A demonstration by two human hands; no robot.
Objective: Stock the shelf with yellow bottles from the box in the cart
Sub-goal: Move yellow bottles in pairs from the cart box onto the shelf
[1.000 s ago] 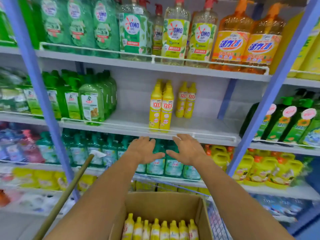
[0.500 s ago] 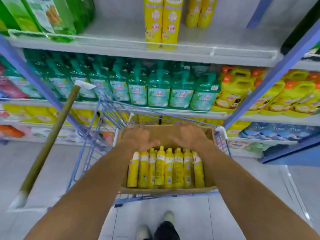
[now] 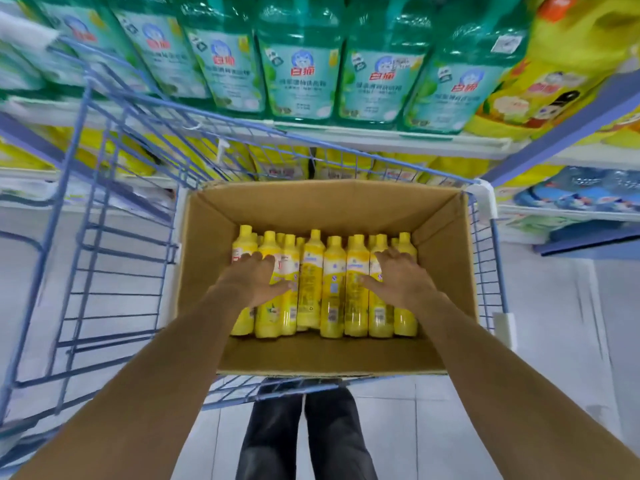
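Yellow bottles (image 3: 334, 289) sit packed in the box (image 3: 329, 358), in the cart (image 3: 483, 197). Left hand (image 3: 256, 278) and right hand (image 3: 398, 278) rest spread on them, grip released, nothing held. Probably full, stiff, slick plastic: clasp round the body, below the cap. Shelving (image 3: 381, 137) stands beyond.

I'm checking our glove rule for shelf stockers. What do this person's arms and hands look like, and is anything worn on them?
The left forearm and right forearm are bare, with no sleeve in view. The left hand and right hand wear no gloves. No watch or bracelet shows at either wrist, and no ring on the fingers that are visible.
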